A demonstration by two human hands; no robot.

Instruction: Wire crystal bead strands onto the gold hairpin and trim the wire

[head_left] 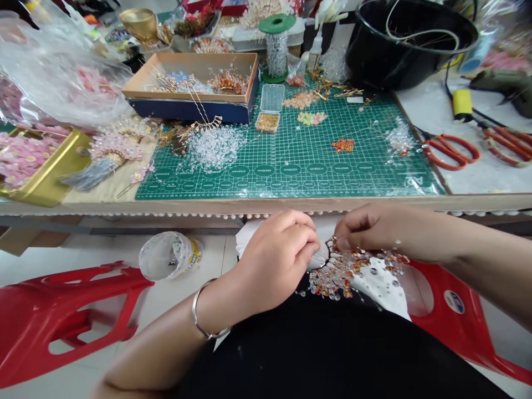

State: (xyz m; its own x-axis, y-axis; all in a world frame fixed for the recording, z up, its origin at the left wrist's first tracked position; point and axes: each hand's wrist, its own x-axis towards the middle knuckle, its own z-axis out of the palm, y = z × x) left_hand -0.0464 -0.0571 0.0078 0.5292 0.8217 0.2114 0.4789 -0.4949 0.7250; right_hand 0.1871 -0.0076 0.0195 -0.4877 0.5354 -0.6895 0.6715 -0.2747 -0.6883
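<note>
Over my lap, in front of the table edge, is a curved hair comb (332, 277) with a row of gold wire loops and clear and orange beads fanning out on stalks. My left hand (276, 260), a silver bangle on its wrist, is closed at the comb's left side, with thin prongs or wires at its fingertips. Pinched at the upper end of the comb's band are the fingers of my right hand (366, 227). Bead sprays hang below the right wrist. The exact grip of both fingertips is partly hidden.
On the green cutting mat (249, 180) lie clear beads (216, 147), orange beads (343, 145) and a small bead box (268, 122). Behind stand an ornament box (191, 108), a wire spool (276, 52) and a black basin (407, 55). Red-handled pliers (451, 149) lie right; red stools flank me.
</note>
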